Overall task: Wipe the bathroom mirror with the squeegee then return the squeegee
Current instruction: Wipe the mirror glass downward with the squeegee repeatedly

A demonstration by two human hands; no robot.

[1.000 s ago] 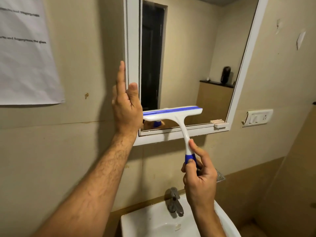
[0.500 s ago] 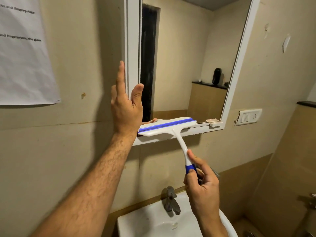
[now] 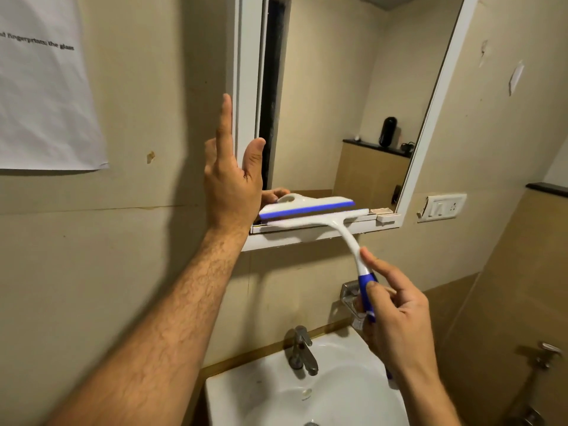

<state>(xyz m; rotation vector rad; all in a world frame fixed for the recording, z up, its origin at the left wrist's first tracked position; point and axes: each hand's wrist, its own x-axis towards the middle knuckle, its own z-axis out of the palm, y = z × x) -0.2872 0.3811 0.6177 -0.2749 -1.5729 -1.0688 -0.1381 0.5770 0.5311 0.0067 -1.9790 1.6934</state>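
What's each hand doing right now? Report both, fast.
Left hand: open, fingers straight, by the mirror frame, holding nothing.
Right hand: holding the squeegee by its handle.

A white sink (image 3: 246,395) sits low against a beige wall (image 3: 138,256), with a metal tap (image 3: 302,352) standing at its back rim. A brown band (image 3: 455,290) runs along the wall just above the sink. Up to the left of the sink hangs a sheet of printed paper (image 3: 43,87). Up to its right is a white switch plate (image 3: 442,207), and beyond that a dark ledge (image 3: 547,189). Low to the right of the sink is a metal valve (image 3: 547,355).
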